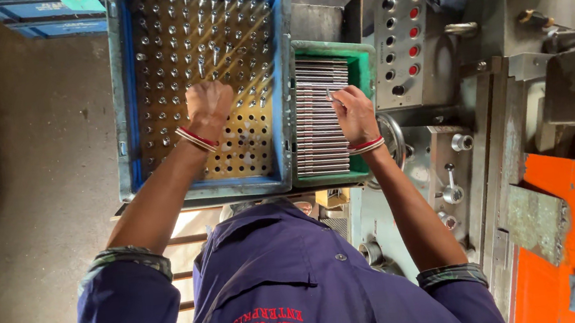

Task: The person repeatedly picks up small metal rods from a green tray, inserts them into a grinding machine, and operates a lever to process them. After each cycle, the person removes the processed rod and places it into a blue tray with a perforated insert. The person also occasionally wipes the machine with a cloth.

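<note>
rods (319, 118) lie crosswise in the green tray (362, 66); right hand (354, 112) pinches one upright, left hand (207, 105) fisted over the blue crate (127, 93).

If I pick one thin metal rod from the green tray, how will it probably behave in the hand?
The rods look like bare, shiny, straight metal, so each is probably stiff and a bit slippery. Being round and slender, one would likely roll on a flat surface. The right hand pinches one with its fingertips, which suggests it is light.

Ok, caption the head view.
Left hand over blue crate of pins; right hand lifts rod from green tray.
</note>
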### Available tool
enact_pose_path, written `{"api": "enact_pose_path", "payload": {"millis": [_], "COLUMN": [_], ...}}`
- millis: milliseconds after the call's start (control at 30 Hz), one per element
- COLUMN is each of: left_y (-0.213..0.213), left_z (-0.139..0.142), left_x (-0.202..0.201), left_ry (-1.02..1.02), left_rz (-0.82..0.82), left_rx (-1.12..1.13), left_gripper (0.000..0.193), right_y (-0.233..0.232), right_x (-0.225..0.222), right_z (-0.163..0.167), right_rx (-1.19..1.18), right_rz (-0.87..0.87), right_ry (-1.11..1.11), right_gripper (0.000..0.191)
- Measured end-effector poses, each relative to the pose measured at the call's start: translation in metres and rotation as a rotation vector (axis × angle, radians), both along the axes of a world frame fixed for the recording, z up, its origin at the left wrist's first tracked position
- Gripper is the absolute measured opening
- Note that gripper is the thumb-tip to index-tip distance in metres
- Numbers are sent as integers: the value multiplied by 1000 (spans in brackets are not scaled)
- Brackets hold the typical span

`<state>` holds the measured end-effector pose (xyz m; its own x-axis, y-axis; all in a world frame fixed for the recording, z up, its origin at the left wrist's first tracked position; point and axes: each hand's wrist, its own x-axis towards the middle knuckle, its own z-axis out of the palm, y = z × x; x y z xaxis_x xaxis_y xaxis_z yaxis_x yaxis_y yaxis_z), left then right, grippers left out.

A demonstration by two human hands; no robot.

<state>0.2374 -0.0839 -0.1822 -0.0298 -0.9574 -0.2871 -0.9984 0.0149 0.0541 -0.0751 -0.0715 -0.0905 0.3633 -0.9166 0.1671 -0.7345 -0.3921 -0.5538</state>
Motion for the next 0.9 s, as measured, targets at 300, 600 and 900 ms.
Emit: {"api": "enact_pose_path", "payload": {"millis": [300, 600, 900], "left_y": [37, 41, 45], "left_z": [144, 152, 115], "left_x": [33, -23, -171], "left_ry": [216, 1413, 2235], "left_rz": [-189, 176, 481], "left_rx": [-143, 43, 721], "left_gripper": [46, 50, 25], "right_y": [20, 66, 128], "right_x": [35, 19, -58], "right_z": [43, 83, 141], "right_rx": [93, 410, -149], "right_rz": [0, 67, -69], "right_ry": [-121, -354, 144], "right_gripper": [21, 26, 22]}}
